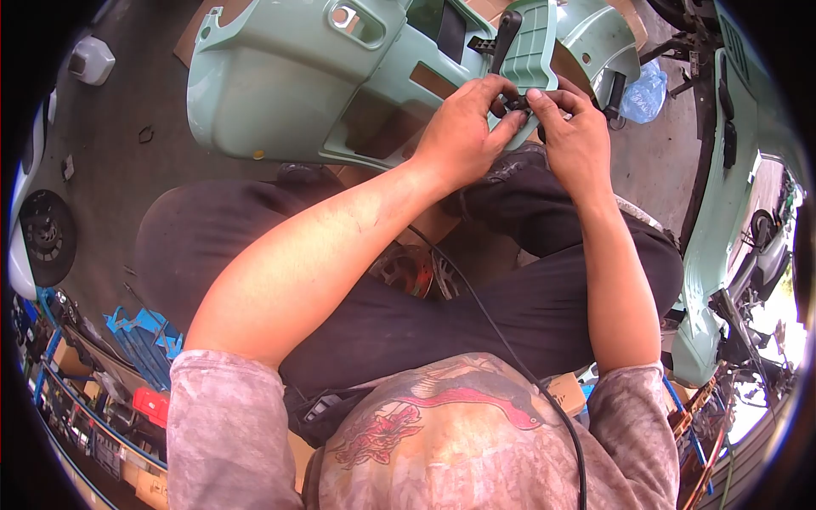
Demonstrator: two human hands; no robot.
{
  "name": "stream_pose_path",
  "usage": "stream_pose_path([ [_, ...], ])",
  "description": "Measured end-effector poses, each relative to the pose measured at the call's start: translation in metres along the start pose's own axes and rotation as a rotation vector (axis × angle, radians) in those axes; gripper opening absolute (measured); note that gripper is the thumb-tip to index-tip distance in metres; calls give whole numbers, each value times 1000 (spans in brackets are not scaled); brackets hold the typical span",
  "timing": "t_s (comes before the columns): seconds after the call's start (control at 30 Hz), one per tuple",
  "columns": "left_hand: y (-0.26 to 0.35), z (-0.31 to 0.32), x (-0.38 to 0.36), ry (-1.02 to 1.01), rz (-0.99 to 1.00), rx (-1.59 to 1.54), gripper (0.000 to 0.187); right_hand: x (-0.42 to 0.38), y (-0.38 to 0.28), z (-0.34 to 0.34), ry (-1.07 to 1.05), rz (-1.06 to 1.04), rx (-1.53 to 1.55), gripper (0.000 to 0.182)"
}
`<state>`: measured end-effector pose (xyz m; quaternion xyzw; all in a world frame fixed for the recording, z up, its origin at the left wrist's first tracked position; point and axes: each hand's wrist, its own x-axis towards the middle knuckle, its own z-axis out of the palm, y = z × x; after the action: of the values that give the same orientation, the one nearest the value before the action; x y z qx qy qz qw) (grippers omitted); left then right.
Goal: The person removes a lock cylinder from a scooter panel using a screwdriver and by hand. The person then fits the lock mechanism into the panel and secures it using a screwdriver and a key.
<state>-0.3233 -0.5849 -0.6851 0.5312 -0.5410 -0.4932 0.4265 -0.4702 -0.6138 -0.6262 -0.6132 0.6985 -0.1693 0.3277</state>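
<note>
A large pale green plastic body panel (293, 76) lies in front of my crossed legs, at the top of the view. My left hand (467, 127) is closed in a pinch on a small black part (515, 104) at the panel's right end. Facing it, my right hand (576, 127) has thumb and fingers closed at the lower corner of a ribbed green flap (529, 51), close to the same black part. Just above my left fingers stands a black handle-shaped piece (507, 38). Fingers hide how the black part is attached.
A blue plastic bag (644, 92) lies right of the panel. Along the right stands a green vehicle body (722, 195). A black cable (484, 306) runs across my lap. At left are a wheel (48, 238) and a white plastic piece (92, 61) on the floor.
</note>
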Motion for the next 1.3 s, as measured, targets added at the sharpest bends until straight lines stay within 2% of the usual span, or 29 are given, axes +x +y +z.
stream_pose_path([
  [0.07, 1, 0, 0, 0, 18, 14, 26, 0, -4, -3, 15, -15, -26, 35],
  [0.13, 3, -2, 2, -2, 6, 32, 25, 1, -18, -12, -129, 165, -41, 36],
  [0.17, 3, -2, 2, -5, 8, 32, 25, 2, -15, -13, -126, 166, -40, 36],
  [0.37, 0, -1, 3, 12, 71, 14, 22, 4, 1, -14, -178, 25, 88, 26],
  [0.47, -2, -3, 3, 27, 87, 46, 21, 0, -2, -11, -152, -175, 91, 22],
  [0.5, -1, -3, 3, 25, 90, 50, 20, 0, -1, -11, -153, -175, 92, 22],
  [0.67, -4, -2, 3, 39, 176, 62, 23, 0, 1, -11, -83, -271, -68, 23],
  [0.73, 4, -5, 0, -31, -60, -53, 29, 0, 1, -11, -75, -282, -101, 23],
  [0.83, -3, 2, -1, 14, -63, -48, 36, -3, -5, -10, -60, -271, -166, 23],
  [1.03, -4, 3, -2, -56, -165, -52, 37, -6, -6, -6, -23, -260, -276, 21],
  [1.3, -2, 5, -3, -38, -163, -66, 37, -10, -11, -4, -17, -288, -344, 19],
])
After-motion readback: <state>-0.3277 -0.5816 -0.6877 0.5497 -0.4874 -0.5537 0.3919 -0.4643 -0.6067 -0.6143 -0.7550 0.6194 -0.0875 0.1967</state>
